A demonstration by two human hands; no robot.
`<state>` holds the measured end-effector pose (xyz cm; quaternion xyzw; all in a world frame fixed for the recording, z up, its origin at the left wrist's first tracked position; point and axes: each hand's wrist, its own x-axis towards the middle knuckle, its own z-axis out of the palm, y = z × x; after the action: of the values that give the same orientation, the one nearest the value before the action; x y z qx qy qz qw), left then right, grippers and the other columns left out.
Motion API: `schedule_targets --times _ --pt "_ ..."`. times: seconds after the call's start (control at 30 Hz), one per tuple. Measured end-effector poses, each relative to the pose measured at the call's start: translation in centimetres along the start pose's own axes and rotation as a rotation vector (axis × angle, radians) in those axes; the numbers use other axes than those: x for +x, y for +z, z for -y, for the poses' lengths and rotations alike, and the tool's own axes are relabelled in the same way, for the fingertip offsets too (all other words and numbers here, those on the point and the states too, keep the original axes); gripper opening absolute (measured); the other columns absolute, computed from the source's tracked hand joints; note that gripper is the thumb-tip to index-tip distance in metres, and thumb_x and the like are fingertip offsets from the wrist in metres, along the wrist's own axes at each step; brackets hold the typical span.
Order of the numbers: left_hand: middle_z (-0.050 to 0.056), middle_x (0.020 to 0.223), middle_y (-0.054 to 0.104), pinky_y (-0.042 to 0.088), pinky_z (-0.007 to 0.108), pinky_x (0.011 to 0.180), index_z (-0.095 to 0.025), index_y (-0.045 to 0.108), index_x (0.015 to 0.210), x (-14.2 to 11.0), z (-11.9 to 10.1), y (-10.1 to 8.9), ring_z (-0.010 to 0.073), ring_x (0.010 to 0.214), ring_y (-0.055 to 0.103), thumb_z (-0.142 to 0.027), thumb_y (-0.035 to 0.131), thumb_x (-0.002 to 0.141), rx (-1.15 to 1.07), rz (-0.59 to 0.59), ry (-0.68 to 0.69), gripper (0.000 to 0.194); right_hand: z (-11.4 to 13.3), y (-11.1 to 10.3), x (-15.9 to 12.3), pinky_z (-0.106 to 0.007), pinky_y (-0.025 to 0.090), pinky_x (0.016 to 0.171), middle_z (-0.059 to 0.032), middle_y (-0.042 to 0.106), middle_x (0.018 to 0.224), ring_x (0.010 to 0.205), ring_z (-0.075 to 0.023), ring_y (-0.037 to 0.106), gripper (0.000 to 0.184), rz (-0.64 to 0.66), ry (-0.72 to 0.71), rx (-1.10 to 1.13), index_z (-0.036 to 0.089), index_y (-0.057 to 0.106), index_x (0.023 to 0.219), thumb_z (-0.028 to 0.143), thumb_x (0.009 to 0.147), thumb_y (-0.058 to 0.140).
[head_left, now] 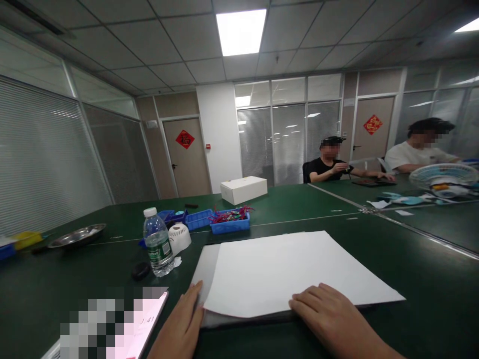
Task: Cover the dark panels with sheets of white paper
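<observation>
A large white sheet of paper (273, 274) lies over a flat grey board-like thing (205, 264), which shows along the left and near edges. The sheet's near left corner curves slightly up. My left hand (179, 324) rests at the board's left near corner, fingers stretched out along its edge. On the near edge of the paper lies my right hand (329, 311), its fingers side by side and slightly bent on top; its thumb is hidden. Left of my left hand is a lit phone (144, 324), partly blurred out.
A water bottle (157, 244), a white domed thing (179, 238) and a blue tray (230, 226) of red wires stand beyond. Farther off are a white box (244, 190), a metal dish (78, 235) and a fan (443, 179). Two people (329, 162) sit at the far right.
</observation>
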<state>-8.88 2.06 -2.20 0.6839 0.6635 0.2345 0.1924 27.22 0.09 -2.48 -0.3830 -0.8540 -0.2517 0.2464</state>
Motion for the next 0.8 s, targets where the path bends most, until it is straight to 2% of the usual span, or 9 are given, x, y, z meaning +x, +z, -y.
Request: schedule_targets --times 0.1,0.2,0.27,0.33,0.4,0.5,0.57,0.63,0.8 --pt "-0.001 0.161 0.037 0.025 0.044 0.125 -0.019 0.037 0.154 0.0 0.9 0.0 0.0253 0.150 0.030 -0.047 0.035 0.092 -0.059 0.003 0.035 0.068 0.6 0.0 0.2 -0.031 0.051 0.074 0.0017 0.074 0.104 0.083 -0.0160 0.069 0.032 0.015 -0.006 0.102 0.027 0.065 0.115 0.013 0.090 0.050" --pt "-0.003 0.158 0.040 0.025 0.041 0.125 -0.021 0.044 0.150 0.2 1.1 -0.3 0.0261 0.149 0.034 -0.048 0.040 0.089 -0.067 0.004 0.093 0.067 0.1 -1.2 0.5 -0.029 0.053 0.082 0.0007 0.072 0.117 0.099 -0.0144 0.069 0.037 0.116 -0.038 0.226 0.029 0.060 0.130 0.020 0.096 0.049" --pt "-0.001 0.158 0.042 0.025 0.041 0.125 -0.019 0.043 0.151 0.2 0.6 -0.5 0.0254 0.147 0.036 -0.050 0.033 0.092 -0.099 -0.007 0.058 0.068 -0.8 -1.9 0.5 -0.029 0.053 0.091 -0.0009 0.068 0.128 0.110 -0.0145 0.066 0.042 0.166 -0.016 0.265 0.031 0.055 0.139 0.026 0.098 0.048" --pt "0.001 0.160 0.040 0.025 0.042 0.125 -0.015 0.037 0.153 0.2 -0.3 -0.7 0.0234 0.148 0.036 -0.053 0.020 0.096 -0.138 -0.006 -0.005 0.071 -2.5 -2.0 -0.1 -0.034 0.052 0.099 -0.0019 0.064 0.134 0.117 -0.0168 0.063 0.044 0.174 0.100 0.224 0.033 0.052 0.142 0.033 0.099 0.046" --pt "0.003 0.162 0.036 0.022 0.044 0.125 -0.015 0.033 0.155 0.2 -1.1 -0.8 0.0231 0.150 0.032 -0.057 0.016 0.096 -0.132 0.012 -0.057 0.074 -4.7 -1.3 -1.1 -0.043 0.048 0.105 -0.0027 0.062 0.137 0.124 -0.0203 0.059 0.045 0.178 0.304 0.131 0.033 0.051 0.144 0.041 0.100 0.042" --pt "0.009 0.163 0.034 0.018 0.050 0.126 -0.013 0.029 0.155 0.2 -1.8 -0.5 0.0274 0.149 0.033 -0.061 0.028 0.093 -0.038 0.015 -0.081 0.079 -8.3 0.2 -3.2 -0.054 0.042 0.109 -0.0097 0.057 0.142 0.131 -0.0279 0.053 0.059 0.221 0.643 0.003 0.023 0.052 0.144 0.056 0.098 0.037" --pt "0.012 0.162 0.035 0.020 0.049 0.125 -0.011 0.029 0.155 0.3 -1.8 -0.3 0.0288 0.149 0.034 -0.058 0.038 0.089 0.022 0.004 -0.068 0.081 -10.3 0.9 -4.5 -0.060 0.044 0.105 -0.0177 0.057 0.139 0.129 -0.0340 0.055 0.070 0.241 0.794 -0.041 0.012 0.054 0.141 0.062 0.096 0.035" --pt "0.013 0.163 0.033 0.021 0.047 0.125 -0.009 0.028 0.155 0.4 -1.6 -0.1 0.0290 0.150 0.032 -0.054 0.041 0.087 0.060 -0.002 -0.049 0.082 -11.6 1.1 -5.4 -0.061 0.049 0.097 -0.0210 0.062 0.132 0.118 -0.0355 0.062 0.075 0.257 0.868 -0.036 0.008 0.058 0.136 0.064 0.095 0.031" --pt "0.015 0.164 0.031 0.020 0.048 0.125 -0.006 0.028 0.155 0.7 -0.7 -0.1 0.0295 0.151 0.030 -0.046 0.040 0.087 0.079 -0.016 -0.007 0.079 -11.2 0.9 -5.2 -0.052 0.053 0.095 -0.0144 0.065 0.130 0.111 -0.0286 0.066 0.075 0.304 0.931 0.051 0.013 0.057 0.138 0.066 0.097 0.024"
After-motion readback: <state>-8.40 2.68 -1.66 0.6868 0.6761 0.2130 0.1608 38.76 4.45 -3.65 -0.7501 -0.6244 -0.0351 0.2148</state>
